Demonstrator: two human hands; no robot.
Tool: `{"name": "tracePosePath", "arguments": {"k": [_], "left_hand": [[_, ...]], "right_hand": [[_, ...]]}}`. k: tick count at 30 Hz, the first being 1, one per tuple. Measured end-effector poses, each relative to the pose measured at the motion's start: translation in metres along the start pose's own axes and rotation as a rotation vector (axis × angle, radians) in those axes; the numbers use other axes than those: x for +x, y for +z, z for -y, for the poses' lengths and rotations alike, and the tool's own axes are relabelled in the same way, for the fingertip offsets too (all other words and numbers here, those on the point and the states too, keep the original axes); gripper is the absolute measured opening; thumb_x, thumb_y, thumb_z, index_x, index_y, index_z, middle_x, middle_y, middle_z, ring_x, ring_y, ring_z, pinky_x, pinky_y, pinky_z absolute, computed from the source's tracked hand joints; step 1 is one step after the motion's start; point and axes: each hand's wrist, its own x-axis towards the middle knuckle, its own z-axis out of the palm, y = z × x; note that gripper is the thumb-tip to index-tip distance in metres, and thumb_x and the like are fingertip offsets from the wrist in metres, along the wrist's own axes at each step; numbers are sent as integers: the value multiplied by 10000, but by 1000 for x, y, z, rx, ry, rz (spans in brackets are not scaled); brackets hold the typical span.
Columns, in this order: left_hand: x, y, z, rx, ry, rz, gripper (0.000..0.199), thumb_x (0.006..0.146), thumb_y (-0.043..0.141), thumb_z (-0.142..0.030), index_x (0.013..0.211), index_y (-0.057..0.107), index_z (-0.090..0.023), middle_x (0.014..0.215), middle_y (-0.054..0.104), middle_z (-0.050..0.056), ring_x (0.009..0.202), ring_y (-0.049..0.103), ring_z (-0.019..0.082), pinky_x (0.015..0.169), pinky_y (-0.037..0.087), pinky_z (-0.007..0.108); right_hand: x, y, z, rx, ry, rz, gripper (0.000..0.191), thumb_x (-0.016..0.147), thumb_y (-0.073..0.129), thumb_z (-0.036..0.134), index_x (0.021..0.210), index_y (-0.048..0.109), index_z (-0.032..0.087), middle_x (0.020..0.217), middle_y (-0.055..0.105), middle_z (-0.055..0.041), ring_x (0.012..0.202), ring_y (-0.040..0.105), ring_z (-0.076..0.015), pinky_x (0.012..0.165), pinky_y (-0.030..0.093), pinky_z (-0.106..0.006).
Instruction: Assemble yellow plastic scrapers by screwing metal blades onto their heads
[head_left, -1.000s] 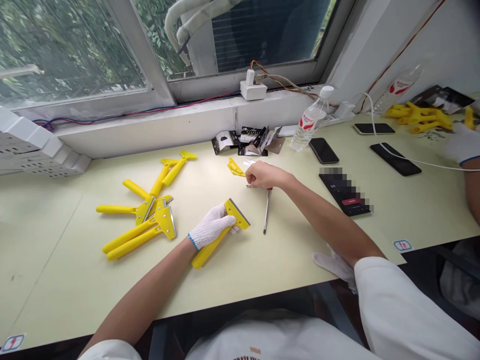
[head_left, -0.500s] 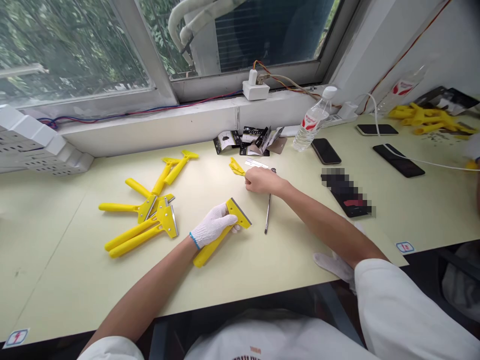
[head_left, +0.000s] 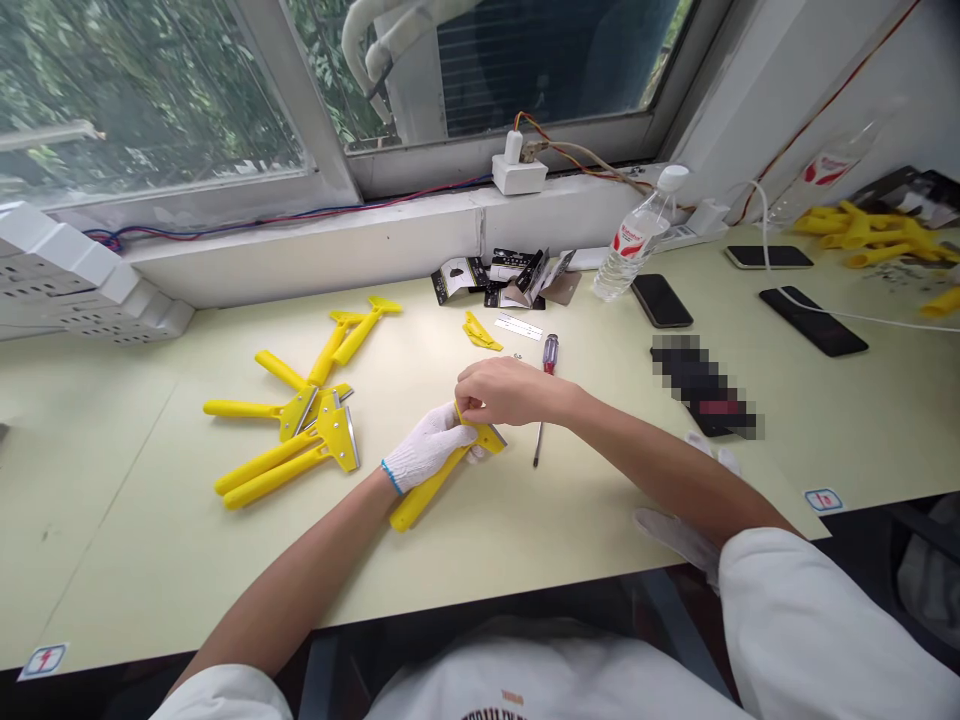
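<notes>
My left hand [head_left: 433,447], in a white knit glove, is closed around a yellow scraper [head_left: 421,497] with a metal blade edge. The scraper lies tilted, its head toward the upper right. Over that head, my bare right hand [head_left: 508,390] has its fingertips pinched together at the top corner; whatever they hold is hidden or too small to make out. Just behind the right hand lie yellow plastic pieces [head_left: 478,331], a white printed strip [head_left: 519,326] and a tiny metal part [head_left: 517,357]. A screwdriver [head_left: 551,352] rests partly beneath the right wrist.
Several yellow scrapers [head_left: 281,472] lie to the left. Black printed packaging [head_left: 459,277] sits by the wall, near a water bottle [head_left: 631,245]. Phones [head_left: 661,300], a loose white glove [head_left: 679,537] and a pile of yellow handles [head_left: 862,235] are on the right.
My right hand has moved from the yellow pieces toward me and left, onto the scraper's head. The yellow pieces and the screwdriver's handle are now uncovered. My left hand keeps its grip.
</notes>
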Motion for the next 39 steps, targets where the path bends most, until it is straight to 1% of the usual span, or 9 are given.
{"name": "tracePosePath", "arguments": {"k": [3, 6, 9, 11, 13, 21, 26, 31, 39], "left_hand": [[0, 0, 1, 8, -4, -1, 203, 884, 699, -284, 1024, 689, -137, 887, 788, 92, 738, 726, 207, 746, 589, 357], [1, -1, 2, 30, -19, 3, 204, 880, 699, -276, 1027, 696, -134, 903, 794, 100, 747, 738, 207, 752, 601, 355], [1, -2, 4, 29, -31, 44, 193, 891, 709, -290, 1003, 691, -134, 892, 792, 104, 762, 750, 211, 759, 610, 353], [0, -3, 6, 37, -45, 69, 187, 894, 718, -290, 994, 677, -138, 883, 790, 102, 763, 753, 211, 757, 611, 351], [0, -4, 8, 72, -66, 72, 166, 887, 712, -261, 993, 675, -139, 865, 788, 93, 744, 747, 199, 752, 608, 342], [0, -3, 6, 119, -88, 82, 173, 873, 694, -243, 1005, 698, -133, 855, 785, 87, 732, 737, 188, 732, 596, 322], [-2, -4, 4, 126, -109, 130, 194, 877, 697, -272, 1002, 722, -127, 871, 786, 96, 743, 738, 194, 740, 608, 330], [-6, -3, 0, 159, -115, 172, 189, 881, 679, -265, 997, 747, -133, 864, 775, 85, 737, 719, 186, 732, 604, 323], [-8, -5, 2, 327, -72, 165, 157, 894, 631, -245, 895, 765, -163, 786, 760, 61, 713, 705, 192, 723, 589, 315]], "right_hand": [[2, 4, -6, 63, 12, -13, 136, 916, 646, 187, 782, 663, 206, 898, 727, -30, 862, 591, -191, 655, 306, -330], [4, 9, -14, 223, 47, -25, 47, 864, 714, 200, 841, 675, 212, 949, 718, -31, 878, 595, -194, 686, 361, -313], [4, 11, -19, 343, 139, -52, 250, 798, 796, 263, 990, 644, 215, 1101, 679, -61, 971, 597, -219, 756, 430, -307], [4, 12, -20, 364, 211, -8, 385, 784, 829, 335, 1086, 616, 224, 1208, 644, -83, 1040, 593, -246, 783, 451, -318], [2, 11, -21, 360, 231, 68, 406, 799, 827, 371, 1112, 608, 232, 1234, 628, -86, 1058, 595, -257, 792, 455, -329], [1, 11, -18, 321, 221, 91, 341, 808, 825, 363, 1045, 617, 234, 1173, 659, -77, 1020, 616, -249, 744, 446, -322], [4, 6, -21, 416, 224, 193, 303, 799, 826, 365, 964, 615, 223, 949, 706, -28, 845, 634, -197, 645, 425, -300], [4, 1, -23, 483, 212, 270, 234, 780, 786, 300, 954, 649, 222, 938, 741, -15, 812, 673, -178, 622, 464, -279], [3, 3, -13, 420, 205, 203, 231, 742, 742, 232, 965, 683, 218, 965, 747, -33, 819, 674, -183, 570, 434, -255]]}}
